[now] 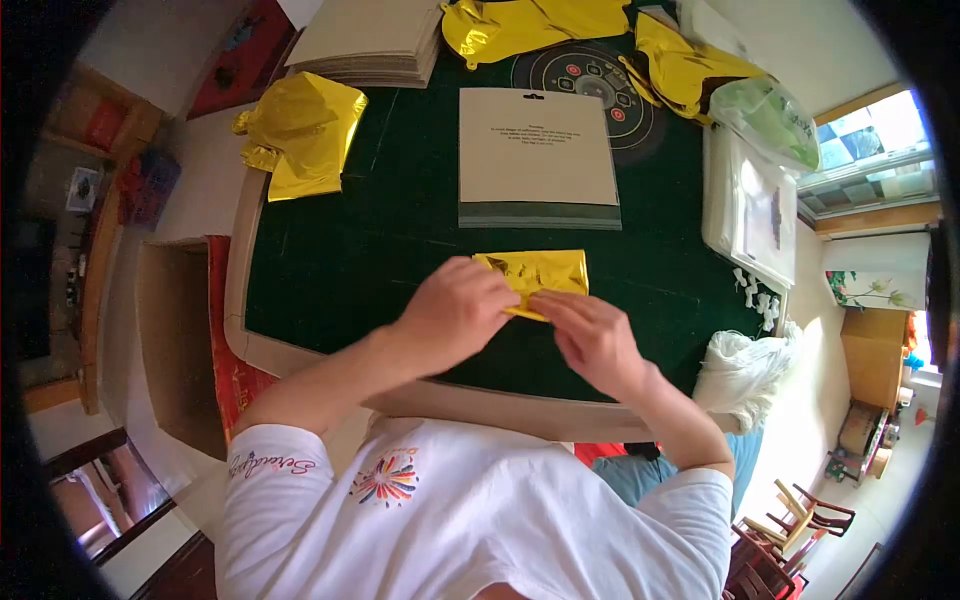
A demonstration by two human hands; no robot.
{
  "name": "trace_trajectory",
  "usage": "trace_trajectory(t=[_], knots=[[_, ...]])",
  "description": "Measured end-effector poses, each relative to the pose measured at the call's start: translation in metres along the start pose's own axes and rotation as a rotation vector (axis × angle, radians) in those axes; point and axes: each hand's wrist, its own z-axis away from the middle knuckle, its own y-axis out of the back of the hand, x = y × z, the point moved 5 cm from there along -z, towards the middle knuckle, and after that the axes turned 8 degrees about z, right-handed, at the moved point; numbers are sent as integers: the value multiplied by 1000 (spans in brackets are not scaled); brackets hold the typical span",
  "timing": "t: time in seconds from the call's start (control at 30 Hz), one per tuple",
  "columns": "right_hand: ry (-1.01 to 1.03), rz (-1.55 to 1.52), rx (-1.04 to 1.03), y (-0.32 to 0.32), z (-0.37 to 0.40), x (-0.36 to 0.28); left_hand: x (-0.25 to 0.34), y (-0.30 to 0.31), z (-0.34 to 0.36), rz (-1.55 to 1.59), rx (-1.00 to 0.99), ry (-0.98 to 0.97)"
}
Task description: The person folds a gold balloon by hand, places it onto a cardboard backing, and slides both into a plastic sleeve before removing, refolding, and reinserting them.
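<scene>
A folded gold foil balloon point(545, 268), flat and shiny, lies on the green table top close to the near edge. At its left near corner, my left hand point(460, 308) is closed with the fingertips gripping the foil. My right hand point(598, 340) pinches the near edge, its fingers pressed along the fold. The fingertips of both hands nearly meet, and they hide part of the near edge. Just beyond the balloon lies a clear plastic bag with a beige card point(535, 150) bearing printed text and a hang hole.
More flat gold foil balloons point(310, 135) lie at left and along the far side. A stack of cardboard sheets point(365, 40) is at far left. Clear plastic bags point(750, 200) and a bundle of white string point(745, 375) line the right edge. An open cardboard box point(180, 340) stands left.
</scene>
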Motion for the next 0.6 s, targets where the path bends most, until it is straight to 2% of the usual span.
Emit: trace_trajectory(t=[0.03,0.1,0.13,0.17,0.2,0.23,0.27,0.3,0.33,0.4,0.47,0.5,0.6], knots=[[-60,-65,-2,12,-8,2,-9,9,-7,161,-70,110],[-141,-133,44,25,-19,15,-23,20,-17,387,0,147],[-242,-206,-40,32,-27,20,-29,20,-20,458,-82,305],[-341,-280,-126,42,-36,22,-32,18,-23,457,-84,300],[-405,-307,-190,46,-43,28,-43,10,-24,646,-39,457],[-380,-375,-163,48,-48,37,-54,1,-23,834,7,614],[-355,-442,-137,48,-51,47,-62,-4,-25,774,37,588],[-491,-636,-202,40,-51,64,-63,-4,-28,774,38,583],[-489,-632,-199,35,-47,72,-65,-6,-29,829,61,644],[-594,-1087,-73,20,-41,89,-71,-8,-29,883,89,703],[-615,-1114,-29,11,-34,94,-78,-16,-26,1190,115,806],[-638,-1145,17,7,-29,97,-79,-14,-26,1191,118,804],[-675,-1147,-21,-1,-26,92,-83,-12,-26,1273,135,900]])
